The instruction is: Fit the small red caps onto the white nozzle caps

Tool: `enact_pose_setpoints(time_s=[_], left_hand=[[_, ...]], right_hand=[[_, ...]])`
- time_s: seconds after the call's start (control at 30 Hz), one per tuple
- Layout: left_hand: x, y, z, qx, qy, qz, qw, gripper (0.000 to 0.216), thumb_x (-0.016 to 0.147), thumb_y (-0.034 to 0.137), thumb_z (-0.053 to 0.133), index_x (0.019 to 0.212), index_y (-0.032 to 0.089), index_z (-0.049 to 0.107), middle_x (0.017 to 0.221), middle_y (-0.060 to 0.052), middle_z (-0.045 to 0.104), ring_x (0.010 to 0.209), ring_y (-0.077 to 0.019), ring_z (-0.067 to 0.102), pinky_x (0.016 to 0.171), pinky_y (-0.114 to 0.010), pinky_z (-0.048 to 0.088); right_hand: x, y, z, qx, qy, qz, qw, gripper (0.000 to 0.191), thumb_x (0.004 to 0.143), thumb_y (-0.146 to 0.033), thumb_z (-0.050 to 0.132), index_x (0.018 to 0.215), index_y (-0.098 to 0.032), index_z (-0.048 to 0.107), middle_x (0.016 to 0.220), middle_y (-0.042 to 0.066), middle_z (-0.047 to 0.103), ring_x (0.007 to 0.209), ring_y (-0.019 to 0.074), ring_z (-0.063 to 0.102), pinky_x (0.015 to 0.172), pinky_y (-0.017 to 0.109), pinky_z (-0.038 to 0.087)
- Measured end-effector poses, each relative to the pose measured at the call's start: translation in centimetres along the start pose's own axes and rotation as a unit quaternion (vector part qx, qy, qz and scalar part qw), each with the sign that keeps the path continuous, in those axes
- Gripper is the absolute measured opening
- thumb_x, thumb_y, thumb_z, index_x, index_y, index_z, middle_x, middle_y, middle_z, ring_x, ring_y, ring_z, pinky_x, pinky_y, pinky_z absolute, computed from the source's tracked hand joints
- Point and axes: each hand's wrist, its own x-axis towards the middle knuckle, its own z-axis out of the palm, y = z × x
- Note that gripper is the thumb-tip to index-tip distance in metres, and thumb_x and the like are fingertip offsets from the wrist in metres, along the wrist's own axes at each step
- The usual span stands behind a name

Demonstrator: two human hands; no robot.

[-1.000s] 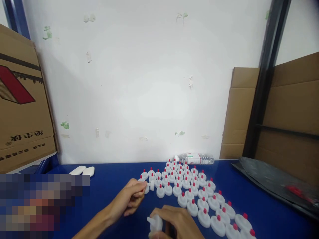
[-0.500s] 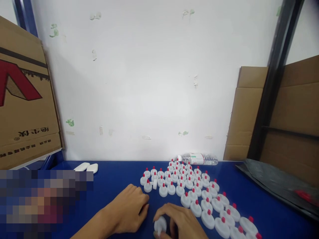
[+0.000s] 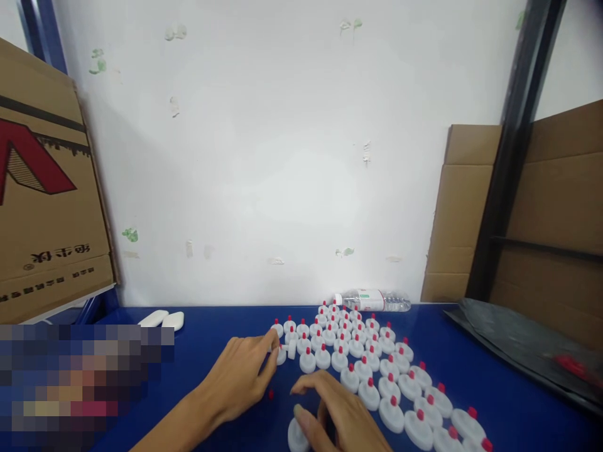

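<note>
My left hand (image 3: pixel 240 380) reaches forward over the blue table (image 3: pixel 217 351), fingers stretched toward the near-left end of the rows of white caps with red tips (image 3: pixel 362 364); its fingertips touch or nearly touch one cap (image 3: pixel 281 355). A small loose red tip (image 3: pixel 271 394) lies on the table beside this hand. My right hand (image 3: pixel 336 414) is curled at the bottom edge, fingers pressed on a white cap (image 3: pixel 296 435) that rests on the table. Several caps stand upright in diagonal rows to the right of both hands.
A clear water bottle (image 3: pixel 374 300) lies against the white wall behind the caps. Two white oval pieces (image 3: pixel 162 319) rest at the far left. Cardboard boxes (image 3: pixel 47 207) stand left and right (image 3: pixel 546 213); a black sheet (image 3: pixel 522 351) covers the right side. A blurred patch fills the lower left.
My left hand has gone from lying low near my right hand to reaching forward toward the front caps. My right hand lowered the white cap toward the bottom edge. A red tip now lies loose.
</note>
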Motion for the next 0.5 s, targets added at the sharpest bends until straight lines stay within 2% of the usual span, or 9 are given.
enact_pose_setpoints(time_s=[0.1,0.2,0.33,0.4,0.5], left_hand=[[0.2,-0.4,0.9,-0.043,0.024,-0.034,0.998,0.026,0.106,0.03,0.036,0.12,0.025,0.056,0.097,-0.004,0.076,0.088,-0.0222,0.073,0.073,-0.029,0.045],[0.4,-1.0,1.4,-0.062,0.023,-0.037,0.997,0.024,0.103,0.03,0.04,0.11,0.024,0.063,0.097,-0.005,0.076,0.093,-0.0226,0.073,0.076,-0.028,0.047],[0.5,-1.0,0.6,-0.078,0.041,-0.043,0.995,0.023,0.104,0.032,0.041,0.101,0.023,0.062,0.089,-0.002,0.074,0.082,-0.0196,0.07,0.074,-0.027,0.046],[0.4,-0.5,0.1,-0.117,0.07,-0.047,0.99,0.023,0.105,0.036,0.04,0.099,0.023,0.059,0.083,0.0,0.071,0.07,-0.0171,0.066,0.068,-0.027,0.045],[-0.1,0.9,-0.4,-0.225,0.095,-0.046,0.969,0.027,0.105,0.042,0.041,0.094,0.023,0.055,0.07,0.003,0.065,0.056,-0.0141,0.057,0.057,-0.025,0.04]], right_hand=[[0.0,0.0,0.2,0.007,0.039,-0.006,0.999,0.029,0.1,-0.046,0.045,0.117,-0.027,0.059,0.101,0.003,0.07,0.066,0.014,0.064,0.072,0.028,0.05],[-0.1,0.0,0.4,0.034,0.059,0.002,0.998,0.031,0.101,-0.048,0.044,0.121,-0.028,0.057,0.105,0.003,0.07,0.067,0.0147,0.064,0.074,0.03,0.05],[0.0,0.2,0.5,0.082,0.075,0.025,0.994,0.04,0.103,-0.057,0.036,0.122,-0.027,0.055,0.107,0.003,0.068,0.064,0.0135,0.063,0.079,0.033,0.05],[0.1,0.2,0.4,0.117,0.075,0.045,0.989,0.045,0.102,-0.062,0.037,0.125,-0.027,0.054,0.108,0.004,0.066,0.064,0.0131,0.062,0.074,0.032,0.051],[0.3,0.0,0.1,0.178,0.066,0.079,0.979,0.053,0.096,-0.066,0.047,0.134,-0.028,0.048,0.114,0.004,0.063,0.064,0.0124,0.061,0.063,0.029,0.049]])
